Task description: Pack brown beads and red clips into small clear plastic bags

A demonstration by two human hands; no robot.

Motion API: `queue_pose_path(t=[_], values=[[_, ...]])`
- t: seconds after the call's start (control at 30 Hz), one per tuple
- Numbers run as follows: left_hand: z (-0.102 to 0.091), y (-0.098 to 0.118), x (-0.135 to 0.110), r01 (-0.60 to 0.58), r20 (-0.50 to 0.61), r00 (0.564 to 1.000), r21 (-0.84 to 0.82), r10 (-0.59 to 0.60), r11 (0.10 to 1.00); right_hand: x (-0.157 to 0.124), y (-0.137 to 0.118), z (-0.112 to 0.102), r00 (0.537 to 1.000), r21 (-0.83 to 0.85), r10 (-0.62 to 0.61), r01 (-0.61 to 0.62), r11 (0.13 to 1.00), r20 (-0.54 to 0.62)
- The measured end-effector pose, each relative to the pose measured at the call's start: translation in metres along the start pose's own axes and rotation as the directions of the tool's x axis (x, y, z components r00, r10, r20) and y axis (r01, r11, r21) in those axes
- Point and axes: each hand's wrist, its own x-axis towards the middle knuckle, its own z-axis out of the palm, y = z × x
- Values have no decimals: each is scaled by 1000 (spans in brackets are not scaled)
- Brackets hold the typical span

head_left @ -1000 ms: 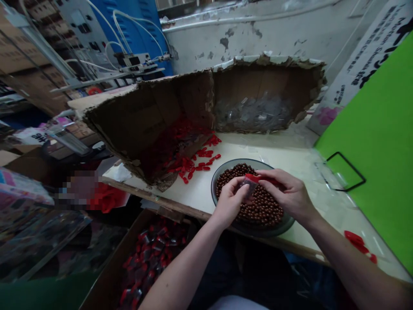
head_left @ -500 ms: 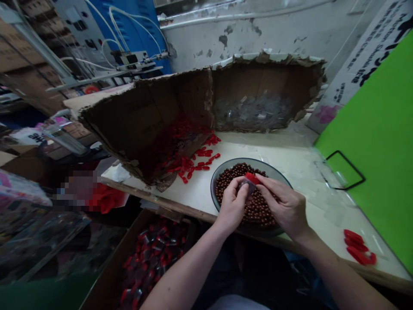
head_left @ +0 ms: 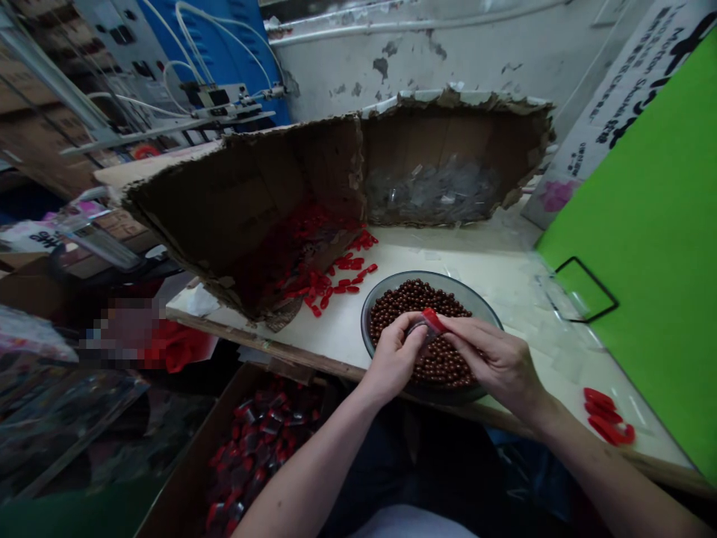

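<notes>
Left hand (head_left: pixel 393 359) and right hand (head_left: pixel 496 366) both pinch a small clear packet with a red edge (head_left: pixel 429 323), held just above brown beads (head_left: pixel 417 299) heaped in a shallow grey bowl (head_left: pixel 431 274). Risks: a slipped pinch drops the packet among the beads; a knock tips the bowl, close to the edge of the bench (head_left: pixel 520 261).
</notes>
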Motion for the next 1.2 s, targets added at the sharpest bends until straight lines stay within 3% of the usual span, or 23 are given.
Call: queue_pose_path(t=[0.33, 0.43, 0.57, 0.63, 0.7, 0.8, 0.87, 1.0, 1.2], values=[[-1, 7, -2, -5, 62, 998, 12, 4, 1000, -5, -6, -2, 1000, 29, 21, -21, 999, -21], [3, 8, 1, 0, 27, 1000, -18, 0, 1000, -3, -8, -1, 996, 46, 90, -88, 995, -29], [8, 7, 7, 21, -30, 999, -52, -22, 998, 5, -7, 3, 961, 155, 271, -260, 953, -52], [10, 8, 8, 39, -10, 999, -46, -39, 998, 12, -4, 6, 922, 286, 381, -348, 893, -67], [10, 8, 7, 67, 46, 997, -21, -66, 998, 22, -1, 8, 888, 490, 460, -404, 772, 7], [10, 8, 5, 112, 165, 979, 53, -119, 992, 38, 4, 10, 855, 700, 432, -495, 515, 287], [10, 9, 4, 92, 224, 967, 123, -118, 988, 45, 6, 11, 819, 709, 366, -569, 416, 442], [11, 10, 6, 13, 257, 964, 199, -65, 980, 51, 7, 13, 778, 693, 340, -626, 357, 528], [11, 8, 2, -27, 281, 959, 231, -40, 973, 43, -6, 17, 783, 702, 378, -616, 358, 494]])
